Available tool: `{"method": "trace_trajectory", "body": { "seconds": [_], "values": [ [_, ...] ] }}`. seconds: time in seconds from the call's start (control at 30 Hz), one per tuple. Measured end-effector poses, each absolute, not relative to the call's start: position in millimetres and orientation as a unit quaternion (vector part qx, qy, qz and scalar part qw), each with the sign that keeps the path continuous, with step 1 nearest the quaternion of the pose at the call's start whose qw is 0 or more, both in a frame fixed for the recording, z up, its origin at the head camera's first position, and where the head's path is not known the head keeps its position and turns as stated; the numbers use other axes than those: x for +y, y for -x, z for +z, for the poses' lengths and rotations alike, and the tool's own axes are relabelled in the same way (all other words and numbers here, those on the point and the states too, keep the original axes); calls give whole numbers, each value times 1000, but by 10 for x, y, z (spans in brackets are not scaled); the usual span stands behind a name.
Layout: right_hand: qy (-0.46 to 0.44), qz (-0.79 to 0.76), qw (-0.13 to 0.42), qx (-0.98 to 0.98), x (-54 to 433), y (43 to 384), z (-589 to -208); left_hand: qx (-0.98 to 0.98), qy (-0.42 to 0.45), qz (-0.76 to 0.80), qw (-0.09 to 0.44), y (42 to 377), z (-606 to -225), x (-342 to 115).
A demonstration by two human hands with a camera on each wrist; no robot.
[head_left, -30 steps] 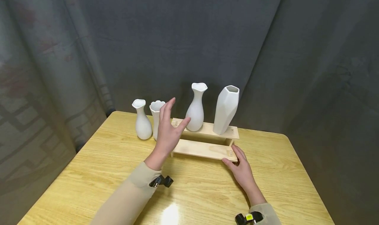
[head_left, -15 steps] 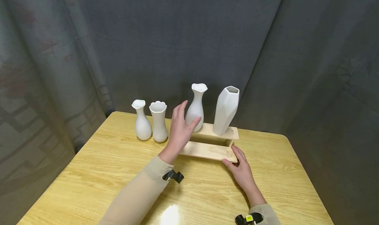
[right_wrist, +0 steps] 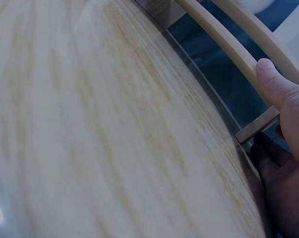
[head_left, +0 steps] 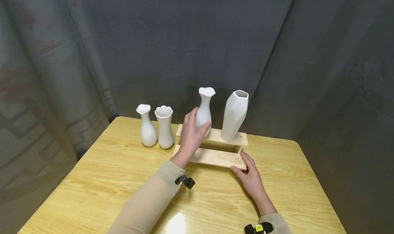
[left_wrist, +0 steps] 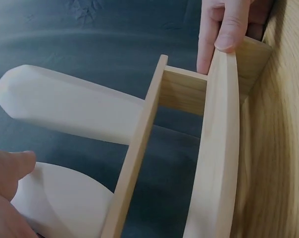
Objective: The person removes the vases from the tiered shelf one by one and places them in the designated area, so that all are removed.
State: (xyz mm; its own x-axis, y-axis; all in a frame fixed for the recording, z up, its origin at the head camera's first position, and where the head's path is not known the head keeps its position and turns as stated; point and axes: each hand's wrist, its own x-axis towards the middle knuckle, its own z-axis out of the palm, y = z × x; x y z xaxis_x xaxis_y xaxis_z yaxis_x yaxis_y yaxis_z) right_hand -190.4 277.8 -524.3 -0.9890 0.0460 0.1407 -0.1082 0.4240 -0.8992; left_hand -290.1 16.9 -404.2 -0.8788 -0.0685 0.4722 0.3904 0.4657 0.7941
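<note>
A two-tier wooden shelf (head_left: 212, 156) stands on the table. On its upper step is a white vase (head_left: 204, 111) with a wavy rim and a rounded belly. My left hand (head_left: 191, 134) grips that vase, thumb across the front of its belly and fingers at its left side. In the left wrist view the thumb (left_wrist: 22, 163) lies against the belly of the vase (left_wrist: 65, 203). My right hand (head_left: 250, 174) holds the right end of the lower step, thumb at the front edge; its remaining fingers are partly hidden behind the end.
A tall faceted white vase (head_left: 235, 114) stands at the right of the upper step. Left of the shelf, a slim wavy-rimmed vase (head_left: 148, 131) and a scalloped vase (head_left: 165, 131) stand on the wooden table (head_left: 123, 172). Grey curtains (head_left: 191, 49) hang behind.
The left hand has moved right from in front of the scalloped vase to the wavy-rimmed vase on the shelf and closed around it. The right hand has stayed on the shelf end.
</note>
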Motion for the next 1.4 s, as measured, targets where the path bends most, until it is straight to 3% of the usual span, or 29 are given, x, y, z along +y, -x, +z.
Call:
{"method": "trace_trajectory", "body": {
  "seconds": [0.63, 0.97, 1.4],
  "values": [
    [-13, 527, 71, -847, 2761, 1927, -5228, -829, 111, -481, 262, 2939, -4118, 174],
    [-13, 526, 70, -847, 2760, 1906, -5233, -823, 100, -500, 249, 2935, -4110, 162],
    [-11, 526, 70, -848, 2767, 1929, -5249, -790, 136, -548, 237, 2655, -4003, -2]
  ]
}}
